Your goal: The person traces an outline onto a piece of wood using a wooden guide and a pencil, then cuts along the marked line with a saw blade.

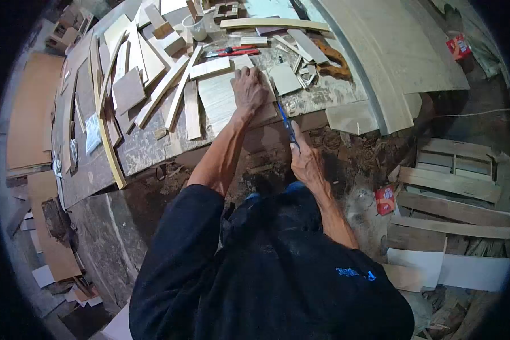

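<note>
My left hand (250,89) presses down on a flat pale wooden board (215,101) near the bench's front edge, its fingers curled and held together. In my right hand (307,160) is a long, slim blue tool (286,122), with the fingers wrapped round its near end. Seen almost edge-on, the tool points away from me along the board's right edge; whether it is a saw or a file I cannot make out. A small square panel (285,78) lies just right of the board, and a short wooden block (210,68) sits at its far left corner.
Wooden strips (163,90) and offcuts cover the bench (144,148) to the left. Behind the board are red-handled pliers (230,51) and a white cup (195,27). An orange-brown saw handle (335,61) lies at right. Stacked boards (453,184) and a red packet (385,200) are lower right.
</note>
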Demonstrator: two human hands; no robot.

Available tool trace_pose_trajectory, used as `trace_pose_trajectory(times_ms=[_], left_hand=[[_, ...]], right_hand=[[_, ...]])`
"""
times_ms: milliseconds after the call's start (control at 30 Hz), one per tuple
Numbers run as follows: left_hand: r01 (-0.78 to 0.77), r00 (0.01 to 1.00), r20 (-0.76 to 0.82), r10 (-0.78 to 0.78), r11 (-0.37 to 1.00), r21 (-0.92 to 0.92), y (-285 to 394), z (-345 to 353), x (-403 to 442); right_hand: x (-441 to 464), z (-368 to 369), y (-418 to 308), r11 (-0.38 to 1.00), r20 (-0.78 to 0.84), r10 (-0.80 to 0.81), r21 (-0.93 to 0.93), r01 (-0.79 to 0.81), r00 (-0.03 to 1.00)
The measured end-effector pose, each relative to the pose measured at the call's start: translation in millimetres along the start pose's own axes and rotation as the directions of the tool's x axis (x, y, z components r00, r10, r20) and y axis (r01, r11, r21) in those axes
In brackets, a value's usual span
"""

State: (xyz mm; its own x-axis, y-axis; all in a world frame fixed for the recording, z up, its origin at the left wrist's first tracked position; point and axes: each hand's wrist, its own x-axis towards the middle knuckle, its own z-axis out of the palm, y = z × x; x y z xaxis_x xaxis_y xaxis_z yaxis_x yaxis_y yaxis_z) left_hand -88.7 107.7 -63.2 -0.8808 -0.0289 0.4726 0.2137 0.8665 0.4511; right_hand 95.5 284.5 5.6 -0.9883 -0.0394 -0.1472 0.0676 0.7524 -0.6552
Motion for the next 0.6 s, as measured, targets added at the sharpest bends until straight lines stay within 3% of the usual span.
trace_pose_trajectory(times_ms=[67, 200, 267, 300, 333, 367, 400, 500, 600], left_hand=[[0.032, 0.999, 0.004, -0.032, 0.999, 0.027, -3, -5, -3], [0.070, 0.996, 0.039, -0.077, 0.987, 0.145, -13, -24, -1], [0.097, 0.995, -0.012, -0.096, 0.981, 0.166, -8, -37, 4], [0.131, 0.990, -0.073, -0.122, 0.983, 0.126, -4, -44, 8], [0.156, 0.984, -0.097, -0.150, 0.986, 0.059, 11, -69, 15], [0.178, 0.977, -0.064, -0.202, 0.948, -0.264, 18, -95, 18], [0.186, 0.972, -0.017, -0.236, 0.807, -0.560, 27, -122, 22], [-0.011, 0.983, -0.119, -0.143, 0.597, -0.802, 79, -225, 6], [-0.169, 0.981, -0.191, -0.042, 0.318, -0.933, 117, -303, -20]], right_hand=[[-12, -1, -4, 0.989, -0.044, 0.046, 0.146, -0.039, 0.998], [-6, 21, 29, 0.969, -0.324, -0.125, 0.162, 0.185, 0.938], [1, -1, 12, 1.000, -0.257, -0.002, -0.027, -0.005, 0.966], [8, -9, 7, 0.999, -0.267, 0.027, -0.014, -0.031, 0.963], [16, -14, 5, 0.998, -0.272, 0.057, 0.002, -0.059, 0.961], [24, -15, 6, 0.997, -0.302, 0.048, -0.036, -0.061, 0.952], [33, -18, 8, 0.995, -0.336, 0.037, -0.072, -0.065, 0.941], [56, -30, 6, 0.986, -0.334, 0.060, -0.127, -0.108, 0.941], [79, -34, 7, 0.978, -0.293, 0.087, -0.155, -0.137, 0.952]])
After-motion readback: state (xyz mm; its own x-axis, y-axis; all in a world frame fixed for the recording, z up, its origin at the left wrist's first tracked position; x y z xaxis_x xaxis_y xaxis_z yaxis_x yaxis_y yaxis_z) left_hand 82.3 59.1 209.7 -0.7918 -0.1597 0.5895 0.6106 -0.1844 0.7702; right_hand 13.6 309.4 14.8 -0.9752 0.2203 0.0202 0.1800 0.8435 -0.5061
